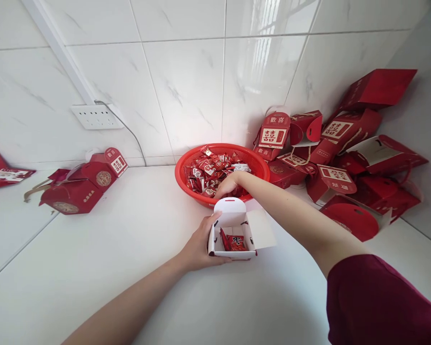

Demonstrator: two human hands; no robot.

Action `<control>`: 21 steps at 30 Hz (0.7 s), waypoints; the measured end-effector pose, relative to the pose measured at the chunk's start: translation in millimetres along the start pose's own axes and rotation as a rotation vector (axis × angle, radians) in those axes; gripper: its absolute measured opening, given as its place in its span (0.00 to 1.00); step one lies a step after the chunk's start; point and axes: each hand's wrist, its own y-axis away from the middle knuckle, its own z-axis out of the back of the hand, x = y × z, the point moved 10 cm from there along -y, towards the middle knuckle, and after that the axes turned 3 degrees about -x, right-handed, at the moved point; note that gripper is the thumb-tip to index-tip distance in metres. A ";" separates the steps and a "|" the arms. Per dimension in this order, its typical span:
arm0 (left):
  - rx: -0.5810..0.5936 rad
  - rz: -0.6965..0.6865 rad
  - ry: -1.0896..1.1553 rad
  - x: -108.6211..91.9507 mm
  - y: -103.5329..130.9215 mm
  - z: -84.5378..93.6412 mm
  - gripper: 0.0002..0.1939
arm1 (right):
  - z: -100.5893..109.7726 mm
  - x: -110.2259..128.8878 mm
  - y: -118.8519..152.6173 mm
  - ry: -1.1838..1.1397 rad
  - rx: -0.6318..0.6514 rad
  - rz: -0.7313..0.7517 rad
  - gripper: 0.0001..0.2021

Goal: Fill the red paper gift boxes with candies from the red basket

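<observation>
My left hand holds a small open box from its left side and underneath, its white inside facing up. Red candy packets lie inside it. My right hand reaches down into a red plastic basket of small red wrapped packets, just behind the box. The fingertips are among the packets at the basket's front, so what they grip, if anything, is hidden.
Red gift boxes are piled at the right against the wall. More red boxes stand at the left, and a red one lies at the far left edge. A socket strip with a cable is on the tiled wall.
</observation>
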 end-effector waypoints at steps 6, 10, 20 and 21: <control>-0.006 0.006 0.021 1.8 0.1 0.2 0.59 | 4.6 20.9 26.7 -0.096 -0.089 0.168 0.22; -0.039 -0.047 0.031 -1.8 0.1 3.7 0.58 | 19.4 30.8 71.3 -0.257 -0.346 0.399 0.26; -0.042 -0.107 0.050 -5.6 -1.7 2.2 0.55 | -23.1 42.2 193.4 -0.325 -0.676 0.719 0.22; -0.039 -0.105 0.056 -5.1 -2.1 1.6 0.55 | -31.2 46.5 205.4 -0.287 -0.667 0.742 0.22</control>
